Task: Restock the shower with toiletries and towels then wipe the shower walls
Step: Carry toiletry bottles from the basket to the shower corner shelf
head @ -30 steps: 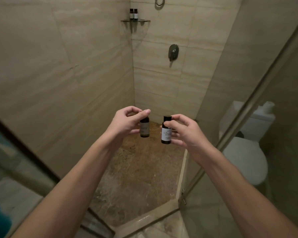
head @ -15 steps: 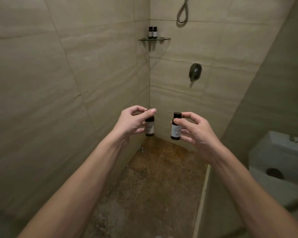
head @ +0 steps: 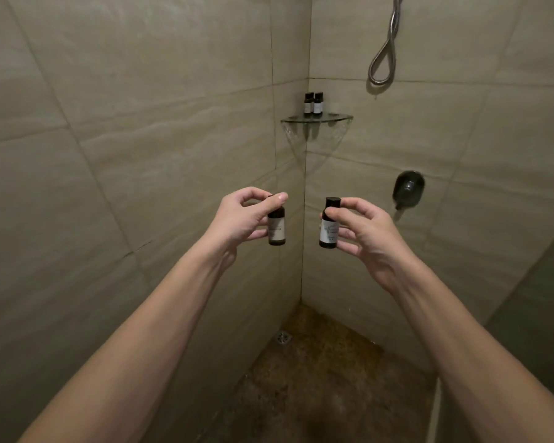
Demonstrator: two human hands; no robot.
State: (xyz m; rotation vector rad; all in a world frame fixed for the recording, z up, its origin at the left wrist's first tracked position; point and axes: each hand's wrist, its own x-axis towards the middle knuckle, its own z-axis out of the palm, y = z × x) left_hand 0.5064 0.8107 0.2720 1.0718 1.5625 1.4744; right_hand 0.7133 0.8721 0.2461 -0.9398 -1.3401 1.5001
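Your left bottle [head: 276, 227], dark with a pale label, hangs upright in your left hand [head: 240, 219], pinched with the thumb across the cap and the fingers curled behind the body. Your right bottle [head: 329, 227] is upright too. Your right hand [head: 365, 231] pinches it at the neck and cap, lower fingers curled behind the label. The two are near each other, not touching, held in the air before the shower corner.

Above and beyond them, the glass corner shelf [head: 336, 118] already carries a shelf pair [head: 313, 103] of like bottles, side by side towards its back. The front right part shows bare glass.

Change noted: a second ago the shelf sat small at the top of the view, with door glass and toilet on your right. Both are now out of view and the shelf sits larger and lower. Your grips are unchanged.

Judgement: you have stepped into the stall and are bringing the toiletries towards the shelf. Placing is not yet done; towels and wall wiping remain.

Also present: shower hose [head: 383, 59], mixer knob [head: 408, 188] on the right wall, drain [head: 283, 337] in the floor.
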